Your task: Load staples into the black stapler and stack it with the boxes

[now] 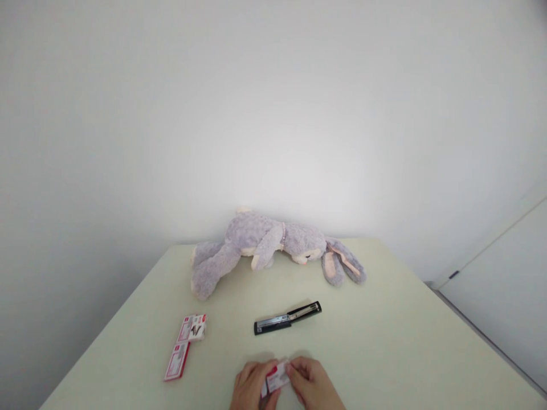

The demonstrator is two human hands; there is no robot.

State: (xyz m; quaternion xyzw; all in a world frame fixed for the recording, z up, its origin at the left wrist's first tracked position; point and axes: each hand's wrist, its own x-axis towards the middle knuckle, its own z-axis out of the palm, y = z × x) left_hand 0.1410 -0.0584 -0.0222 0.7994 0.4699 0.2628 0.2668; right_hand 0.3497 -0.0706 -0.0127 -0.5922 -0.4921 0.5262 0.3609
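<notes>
Both hands are at the near edge of the view, over the table (367, 347), with a small box (277, 377) between them. The left hand (255, 384) is curled around the box's left part, thumb on the near side and fingers on the far side. The right hand (313, 380) is closed to a pinch, its thumb and bent fingertips on the right end of the box. The box is white with red and a dark band; that part of the view is soft, so I cannot tell whether its end is open.

Just beyond the hands, the stapler (282, 320) lies on the table, spread open, its black arm angled to the right and its metal channel showing.

Off to the left, well apart from the hands, lie packs (175, 363) with pink-framed labels facing up. The nearer one has a red side; the farther part shows a white face with a picture of a dark stapler.

At the back, a grey plush rabbit (248, 236) lies on its side before the wall (273, 114), feet to the left, ears to the right, beads around its neck.
</notes>
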